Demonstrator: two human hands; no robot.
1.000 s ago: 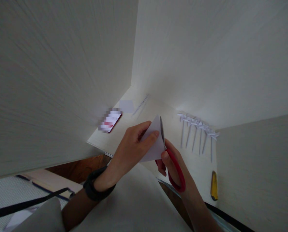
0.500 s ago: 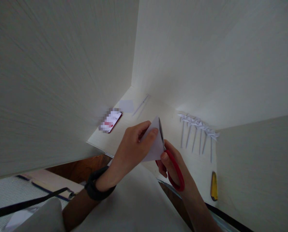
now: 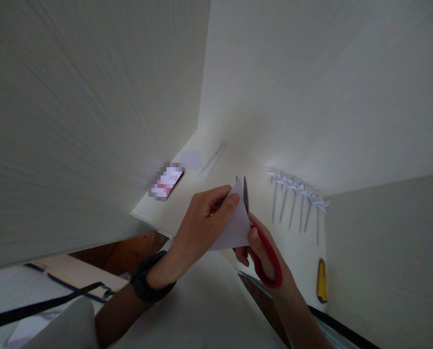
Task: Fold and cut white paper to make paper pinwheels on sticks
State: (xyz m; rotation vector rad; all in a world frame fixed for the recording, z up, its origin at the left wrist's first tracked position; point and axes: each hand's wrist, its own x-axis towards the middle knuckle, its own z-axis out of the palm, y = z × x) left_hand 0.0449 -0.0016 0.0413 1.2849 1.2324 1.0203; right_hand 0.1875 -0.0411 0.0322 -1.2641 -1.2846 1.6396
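My left hand (image 3: 211, 211) pinches a white sheet of paper (image 3: 234, 230) with its thumb on top; the paper looks folded to a point at the upper end. Red-handled scissors (image 3: 272, 264) are in my right hand (image 3: 262, 242), its thumb and fingers in the handle loops. Their blades point away from me, spread around the paper's upper tip, with one blade along the right edge. Part of the lower blade is hidden behind the paper.
Several white paper pinwheels on sticks (image 3: 296, 186) lie in a row at the right. A yellow cutter knife (image 3: 321, 281) rests by the right wall. Further back are a phone (image 3: 169, 182), a small paper square (image 3: 190, 159) and a thin stick (image 3: 212, 157). Panels enclose the table.
The scissors have opened, so both blade tips now show at the paper's point. Both hands and the paper have shifted slightly right and toward me.
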